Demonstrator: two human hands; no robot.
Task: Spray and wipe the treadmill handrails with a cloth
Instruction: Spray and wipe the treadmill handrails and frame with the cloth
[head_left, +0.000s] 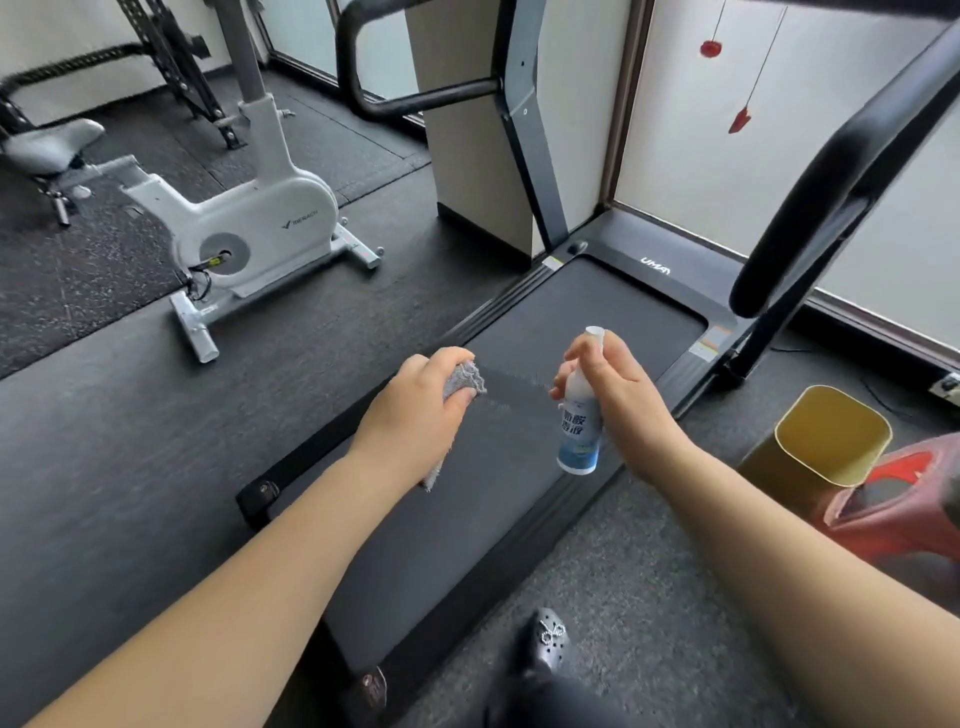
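Note:
My left hand (421, 410) is closed around a bunched grey cloth (465, 376), with a strip of it hanging below the wrist. My right hand (618, 395) grips a white spray bottle (581, 415) with a blue label, held upright, a finger up at its nozzle, which faces the cloth. Both hands hover above the black treadmill belt (545, 332). The right handrail (826, 197) is a thick black padded bar rising at upper right, above and beyond my right hand. The left handrail (363, 78) loops at the top centre, far from both hands.
A white exercise bike (249, 218) stands on the dark floor to the left. A yellow bin (826, 441) and a red plastic stool (904, 499) sit right of the treadmill. My black shoe (545, 639) rests beside the belt. Frosted windows line the far wall.

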